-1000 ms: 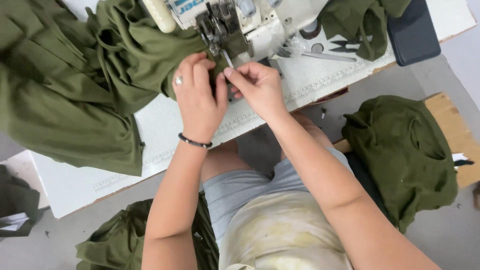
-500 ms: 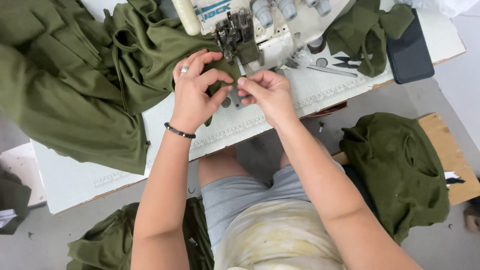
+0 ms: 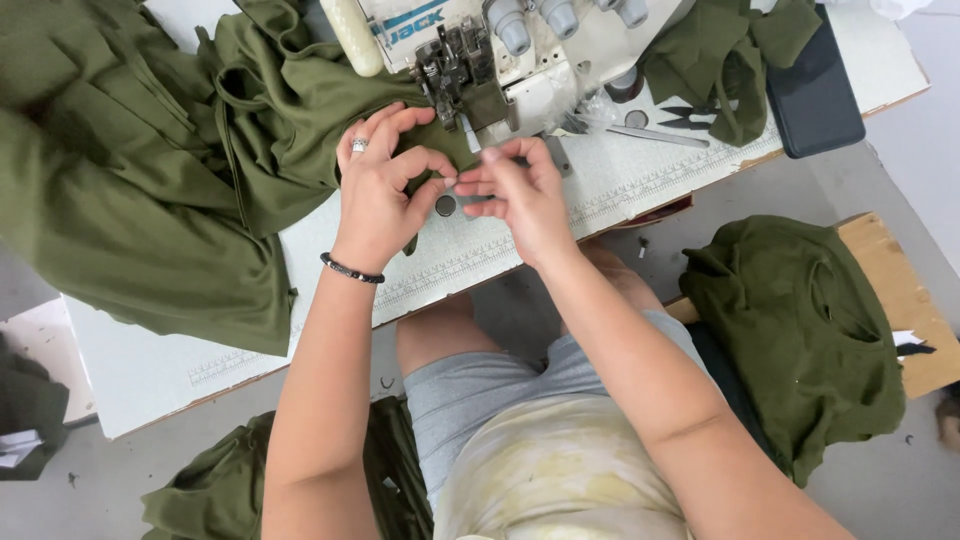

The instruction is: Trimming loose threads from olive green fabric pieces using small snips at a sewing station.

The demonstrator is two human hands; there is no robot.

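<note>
Head view, looking down. Left hand (image 3: pixel 385 185) rests on the olive green fabric (image 3: pixel 150 170) right in front of the sewing machine (image 3: pixel 500 50); thumb and forefinger pinched together on a fabric edge, other fingers curled over the cloth. Ring on one finger, dark bead bracelet (image 3: pixel 350 268) at the wrist. Right hand (image 3: pixel 520 195) just beside the left, fingertips touching the left hand's pinch; its grip looks closed on the same small fabric edge, though what is held is too small to see clearly. Both hands sit below the machine's presser foot area (image 3: pixel 455 70), where a small fold of green cloth lies under the metal parts.

Main bulk of the fabric is piled on the left part of the white surface (image 3: pixel 150 370), draping toward its front edge. More green pieces (image 3: pixel 720 50) lie at the surface's upper right, beside a dark flat phone-like object (image 3: pixel 815 95). Thread snips (image 3: pixel 700 115) and a slim metal tool (image 3: pixel 655 137) lie near the machine's right side. A printed ruler strip runs along the surface's front edge.

Right of the person, a green garment (image 3: pixel 800 330) sits on a wooden bench (image 3: pixel 900 290). More green cloth (image 3: pixel 220 490) lies on the floor at lower left.
</note>
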